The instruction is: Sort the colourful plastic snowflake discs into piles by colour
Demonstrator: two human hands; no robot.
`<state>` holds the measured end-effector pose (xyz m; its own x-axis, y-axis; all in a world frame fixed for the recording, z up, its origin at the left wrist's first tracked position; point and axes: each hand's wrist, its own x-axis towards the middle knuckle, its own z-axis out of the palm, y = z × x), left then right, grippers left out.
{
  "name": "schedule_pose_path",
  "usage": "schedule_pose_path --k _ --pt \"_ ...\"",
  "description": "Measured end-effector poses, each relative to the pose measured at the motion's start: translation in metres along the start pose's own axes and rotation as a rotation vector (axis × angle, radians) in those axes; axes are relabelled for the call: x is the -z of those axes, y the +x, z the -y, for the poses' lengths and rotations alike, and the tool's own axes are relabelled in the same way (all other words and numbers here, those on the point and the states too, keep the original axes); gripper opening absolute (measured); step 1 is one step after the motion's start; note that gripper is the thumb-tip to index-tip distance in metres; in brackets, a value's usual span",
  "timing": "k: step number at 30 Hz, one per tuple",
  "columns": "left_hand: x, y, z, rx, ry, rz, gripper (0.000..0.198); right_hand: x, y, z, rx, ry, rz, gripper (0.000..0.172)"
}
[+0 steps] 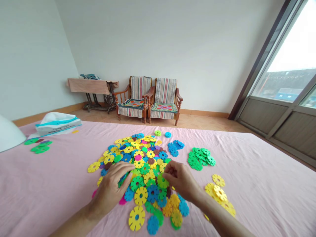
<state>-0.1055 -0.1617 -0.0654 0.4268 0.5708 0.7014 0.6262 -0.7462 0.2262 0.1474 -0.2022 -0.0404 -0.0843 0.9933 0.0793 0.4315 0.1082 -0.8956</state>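
A loose pile of notched plastic snowflake discs (140, 196) in yellow, green, blue, pink and brown lies on the pink cloth. My left hand (111, 184) is curled at the pile's left side, and the edges of green and blue snowflake discs (123, 179) show between its thumb and fingers. On the pile's right side, my right hand (181, 179) pinches a yellow-green snowflake disc (162, 181) between thumb and forefinger. The palm side of the left hand is hidden.
Right of the pile lie a blue group (175, 147), a green group (201, 158) and a yellow group (221, 194) of discs. Several discs (40, 147) lie far left, by a tissue pack (58, 125) and a white rounded object (10, 135). Two chairs (140, 102) stand beyond.
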Motion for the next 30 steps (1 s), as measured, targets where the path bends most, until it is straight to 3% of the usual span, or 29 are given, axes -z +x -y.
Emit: schedule_pose_path --k 4,9,16,22,26,30 --pt "0.002 -0.003 -0.017 -0.072 0.003 0.008 0.028 -0.009 -0.002 0.002 -0.064 0.234 0.039 0.005" --pt "0.004 -0.009 -0.038 -0.161 0.005 0.207 0.052 -0.028 -0.014 0.014 -0.030 0.225 0.035 0.012" --pt "0.001 -0.011 -0.043 -0.162 -0.017 0.233 0.054 -0.038 -0.017 0.021 -0.068 0.183 0.029 0.018" --pt "-0.001 -0.012 -0.046 -0.107 -0.085 0.287 0.040 -0.039 -0.017 0.015 -0.037 0.109 -0.009 0.014" --pt "0.004 -0.001 -0.035 -0.052 -0.047 0.200 0.042 -0.028 -0.034 0.006 0.157 -0.128 -0.124 0.009" --pt "0.005 0.046 -0.015 -0.012 -0.012 0.132 0.037 -0.024 -0.057 -0.026 0.433 -0.325 -0.206 0.011"
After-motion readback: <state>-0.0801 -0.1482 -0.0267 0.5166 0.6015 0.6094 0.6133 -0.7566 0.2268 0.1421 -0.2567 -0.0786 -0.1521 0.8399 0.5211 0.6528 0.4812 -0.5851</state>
